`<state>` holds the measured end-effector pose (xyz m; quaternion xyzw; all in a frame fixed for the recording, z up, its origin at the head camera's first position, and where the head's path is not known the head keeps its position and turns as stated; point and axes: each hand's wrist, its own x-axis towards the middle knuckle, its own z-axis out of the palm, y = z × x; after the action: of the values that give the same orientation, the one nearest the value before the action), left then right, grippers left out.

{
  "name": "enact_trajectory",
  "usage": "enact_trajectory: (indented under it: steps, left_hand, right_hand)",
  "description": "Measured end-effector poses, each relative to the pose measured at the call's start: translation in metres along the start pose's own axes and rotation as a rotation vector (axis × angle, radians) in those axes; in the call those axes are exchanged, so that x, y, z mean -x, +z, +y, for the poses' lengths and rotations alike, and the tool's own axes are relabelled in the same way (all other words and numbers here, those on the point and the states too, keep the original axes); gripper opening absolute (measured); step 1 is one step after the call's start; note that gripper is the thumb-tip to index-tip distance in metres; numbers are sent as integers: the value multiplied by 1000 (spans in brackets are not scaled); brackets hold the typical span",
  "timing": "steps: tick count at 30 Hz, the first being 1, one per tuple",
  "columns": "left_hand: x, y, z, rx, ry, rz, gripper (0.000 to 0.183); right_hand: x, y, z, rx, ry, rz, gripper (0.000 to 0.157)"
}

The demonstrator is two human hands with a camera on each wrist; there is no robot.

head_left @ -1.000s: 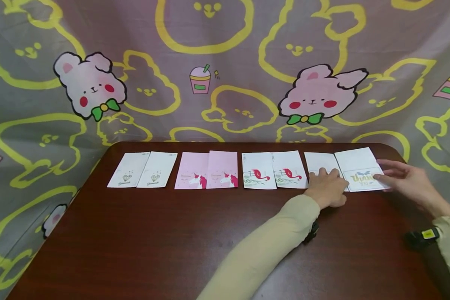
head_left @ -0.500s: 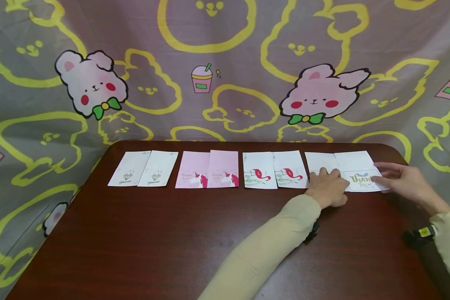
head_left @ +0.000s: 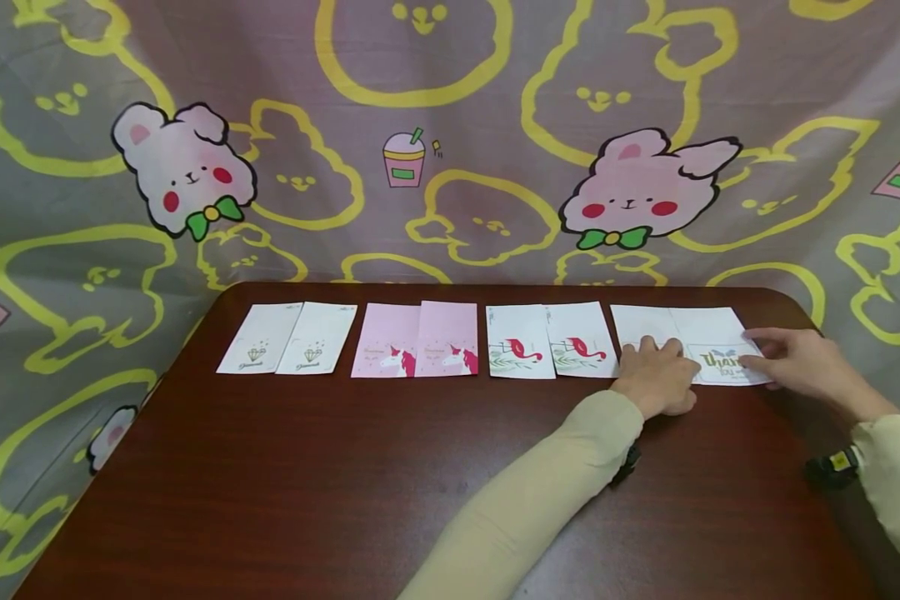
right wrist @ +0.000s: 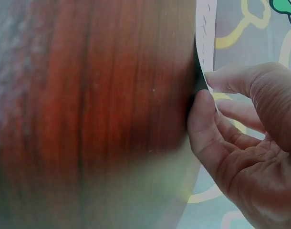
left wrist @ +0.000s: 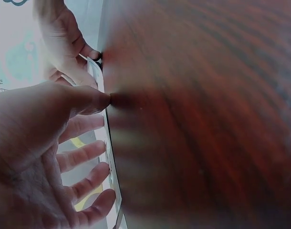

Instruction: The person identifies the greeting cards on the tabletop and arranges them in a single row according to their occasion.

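Note:
At the right end of the row lies a white thank-you card (head_left: 720,337) with gold lettering. My right hand (head_left: 810,367) pinches its right edge between thumb and fingers; in the right wrist view that edge of the card (right wrist: 205,43) is slightly lifted and bent. My left hand (head_left: 656,379) rests with spread fingers on the white card (head_left: 640,322) just to the left, covering its lower half. In the left wrist view, the left thumb and fingertips press down along the cards. The two cards' adjoining edges meet closely.
Farther left along the back of the dark wooden table (head_left: 390,483) lie a pair of flamingo cards (head_left: 519,342), a pair of pink unicorn cards (head_left: 447,337) and a pair of white diamond cards (head_left: 260,337). A patterned cloth (head_left: 480,133) hangs behind the table.
My right hand has drawn slightly left and down with the thank-you card, whose top edge now sits lower, nearly level with its neighbour. My left hand has stayed in place.

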<state>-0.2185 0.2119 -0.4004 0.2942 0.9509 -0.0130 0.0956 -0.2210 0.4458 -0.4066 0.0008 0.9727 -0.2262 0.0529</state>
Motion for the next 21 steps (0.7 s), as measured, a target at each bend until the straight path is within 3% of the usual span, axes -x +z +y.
enact_trajectory:
  steps: [9, 16, 21]
  left_hand:
    - [0, 0, 1, -2, -9, -15, 39]
    - [1, 1, 3, -27, -20, -5, 39]
    - [1, 2, 4, -21, -20, 15, 33]
  right_hand:
    - [-4, -4, -3, 134, -4, -57, 64]
    - [-6, -1, 0, 221, -98, 28, 57]
    - [-5, 0, 1, 231, -110, 46, 57]
